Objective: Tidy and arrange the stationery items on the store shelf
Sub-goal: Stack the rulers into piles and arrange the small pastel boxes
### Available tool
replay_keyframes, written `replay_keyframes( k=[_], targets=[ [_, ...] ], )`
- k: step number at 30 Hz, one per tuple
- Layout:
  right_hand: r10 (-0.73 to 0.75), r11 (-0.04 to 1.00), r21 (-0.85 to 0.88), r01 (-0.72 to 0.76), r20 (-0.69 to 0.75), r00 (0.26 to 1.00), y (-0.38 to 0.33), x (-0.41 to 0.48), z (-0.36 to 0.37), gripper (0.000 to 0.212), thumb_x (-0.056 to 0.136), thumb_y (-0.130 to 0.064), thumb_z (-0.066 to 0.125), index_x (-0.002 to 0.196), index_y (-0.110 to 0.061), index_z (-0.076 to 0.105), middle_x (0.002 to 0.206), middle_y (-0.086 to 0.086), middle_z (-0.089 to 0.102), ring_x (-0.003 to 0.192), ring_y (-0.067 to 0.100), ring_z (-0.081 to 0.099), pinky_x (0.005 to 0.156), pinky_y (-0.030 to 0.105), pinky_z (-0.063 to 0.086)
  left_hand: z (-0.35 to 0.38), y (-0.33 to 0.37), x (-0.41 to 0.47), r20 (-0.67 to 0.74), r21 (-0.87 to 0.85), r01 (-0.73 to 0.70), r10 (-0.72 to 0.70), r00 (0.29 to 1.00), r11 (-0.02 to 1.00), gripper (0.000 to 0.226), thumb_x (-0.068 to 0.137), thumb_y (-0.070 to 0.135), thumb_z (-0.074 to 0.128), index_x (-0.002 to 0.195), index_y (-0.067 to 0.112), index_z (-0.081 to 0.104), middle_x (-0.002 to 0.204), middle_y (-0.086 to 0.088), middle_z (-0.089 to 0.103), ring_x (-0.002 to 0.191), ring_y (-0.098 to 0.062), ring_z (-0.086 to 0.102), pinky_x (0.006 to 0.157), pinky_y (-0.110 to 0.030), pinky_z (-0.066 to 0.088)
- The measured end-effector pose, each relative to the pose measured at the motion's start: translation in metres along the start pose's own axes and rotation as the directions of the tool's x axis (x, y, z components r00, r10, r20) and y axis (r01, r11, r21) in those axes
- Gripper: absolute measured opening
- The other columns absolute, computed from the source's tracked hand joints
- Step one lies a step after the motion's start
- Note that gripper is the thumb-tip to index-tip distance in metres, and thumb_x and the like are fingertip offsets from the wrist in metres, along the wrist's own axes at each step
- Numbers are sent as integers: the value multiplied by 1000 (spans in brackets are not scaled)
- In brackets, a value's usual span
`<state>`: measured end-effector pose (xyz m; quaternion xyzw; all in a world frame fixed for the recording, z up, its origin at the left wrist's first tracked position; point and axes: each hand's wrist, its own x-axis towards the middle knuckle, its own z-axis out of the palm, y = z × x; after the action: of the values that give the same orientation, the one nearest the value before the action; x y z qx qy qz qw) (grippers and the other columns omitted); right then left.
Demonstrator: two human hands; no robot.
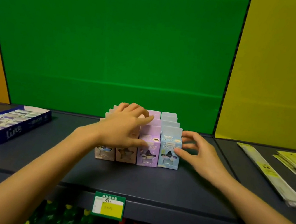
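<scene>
Several small pastel boxes stand in rows on the dark shelf (151,186): pink boxes (124,155) at the left, purple boxes (147,154) in the middle, blue boxes (169,154) at the right. My left hand (125,125) lies flat over the tops of the pink and purple rows, fingers spread, and hides most of the pink ones. My right hand (197,155) is beside the front blue box, fingers apart, thumb touching its right side. Neither hand grips a box.
A dark blue open tray of small items (8,124) lies at the shelf's left. Long yellow-labelled clear packets (276,174) lie at the right. A green price tag (108,205) hangs on the shelf's front edge. Bottles stand on the shelf below.
</scene>
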<state>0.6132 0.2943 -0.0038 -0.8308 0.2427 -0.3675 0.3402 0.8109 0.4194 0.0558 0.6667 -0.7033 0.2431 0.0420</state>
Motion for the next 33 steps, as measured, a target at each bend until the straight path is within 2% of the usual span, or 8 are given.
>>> replay_keyframes(
  k=[5,9,14,18,21,24,31,33],
  targets=[
    [94,994,58,-91,-45,995,-3,-7,6,51,82,-24,65,129,-21,44,125,-6,48,108,8,51,89,24,45,20,-10,-41,-409,-503,168,-405,818,848,90,72,62,48,144,13,23,147,0,33,135,-14,27,111,-30,19],
    [256,921,303,-245,6,967,-7,-10,10,67,84,-49,50,142,-25,28,140,-14,35,129,2,31,107,25,25,41,-17,-70,-35,-868,308,-667,744,389,108,65,59,65,148,27,3,158,8,8,142,-7,12,114,-31,15],
    [363,741,589,-323,53,930,-2,3,28,72,89,-61,22,148,-22,14,156,-6,18,143,9,20,120,34,12,61,-32,-71,313,-931,364,-481,819,15,149,25,72,77,147,31,3,151,6,30,130,-12,42,111,-36,33],
    [385,687,633,-356,97,918,1,14,39,75,86,-69,17,143,-24,33,148,2,40,135,18,38,116,45,24,69,-37,-62,283,-956,292,-361,889,-30,133,24,48,90,137,34,23,128,8,58,106,-3,63,86,-20,53],
    [400,671,643,-368,104,911,-6,17,44,61,89,-63,12,117,-30,55,123,7,63,111,24,60,94,43,47,74,-42,-58,273,-959,279,-361,892,-37,127,29,37,93,137,32,25,128,6,58,112,-11,61,99,-33,47],
    [423,647,655,-390,117,899,-8,18,48,67,89,-65,12,125,-26,53,119,10,66,106,27,63,81,39,52,76,-43,-57,251,-966,258,-318,914,-22,116,37,26,90,136,30,29,124,7,61,110,-8,62,99,-33,48],
    [467,632,644,-432,130,875,-3,25,49,69,87,-67,10,120,-27,56,116,12,66,105,28,63,84,41,50,71,-40,-60,262,-964,237,-288,921,-119,91,45,54,83,125,33,45,114,10,67,107,-14,63,80,-23,55],
    [471,619,654,-434,133,872,0,29,46,76,85,-70,8,125,-26,54,121,12,64,111,29,60,89,45,48,62,-39,-62,319,-934,247,-290,903,-258,68,57,73,59,113,34,58,109,6,71,102,-16,66,78,-31,54]
  ],
)
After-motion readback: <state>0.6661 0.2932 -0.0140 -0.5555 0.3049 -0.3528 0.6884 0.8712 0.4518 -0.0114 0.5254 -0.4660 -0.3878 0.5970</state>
